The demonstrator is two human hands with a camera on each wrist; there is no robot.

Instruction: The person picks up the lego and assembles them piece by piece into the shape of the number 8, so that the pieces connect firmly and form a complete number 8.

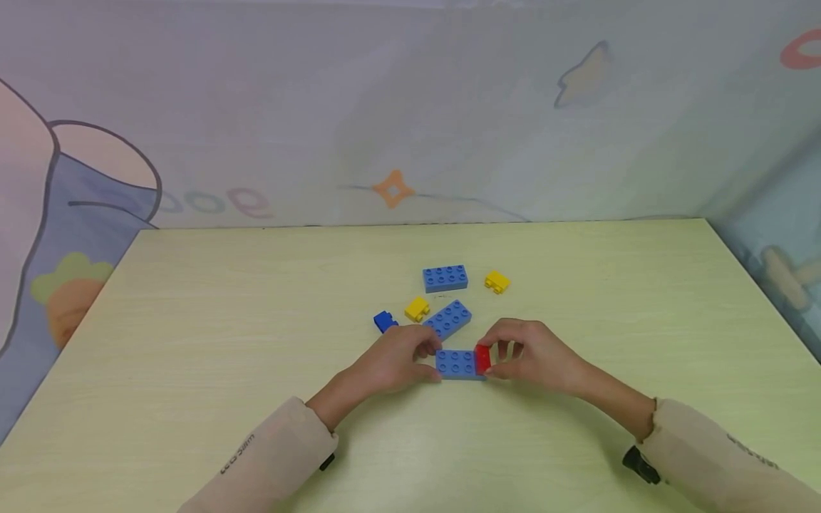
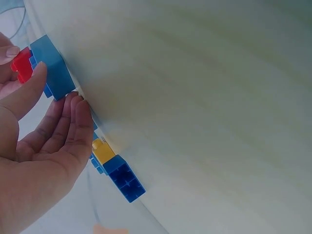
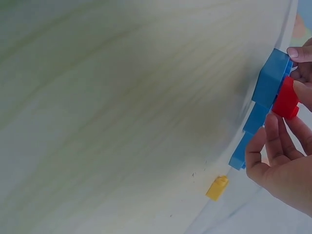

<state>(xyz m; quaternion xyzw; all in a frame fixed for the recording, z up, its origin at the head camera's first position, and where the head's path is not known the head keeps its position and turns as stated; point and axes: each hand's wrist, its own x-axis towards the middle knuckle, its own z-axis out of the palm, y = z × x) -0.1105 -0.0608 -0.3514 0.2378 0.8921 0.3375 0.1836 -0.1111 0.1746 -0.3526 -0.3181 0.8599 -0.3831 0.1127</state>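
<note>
A light blue eight-stud-style toy brick [image 1: 455,364] lies flat on the table in front of the person. My left hand [image 1: 393,358] grips its left end between thumb and fingers. At the opposite end, a small red brick [image 1: 482,360] sits over the studs, and my right hand [image 1: 540,354] pinches it by thumb and fingertips. The right wrist view shows the red brick [image 3: 286,100] against the blue one's studded side; whether it is fully pressed down I cannot tell. In the left wrist view the thumb lies along the blue brick [image 2: 52,68].
Just behind the hands, a second light blue brick [image 1: 452,319] lies at a slant, and a third [image 1: 445,278] farther back. Two small yellow bricks [image 1: 417,309] and a dark blue brick [image 1: 385,321] lie around them. A printed cloth [image 1: 288,107] hangs behind the table [image 1: 256,299].
</note>
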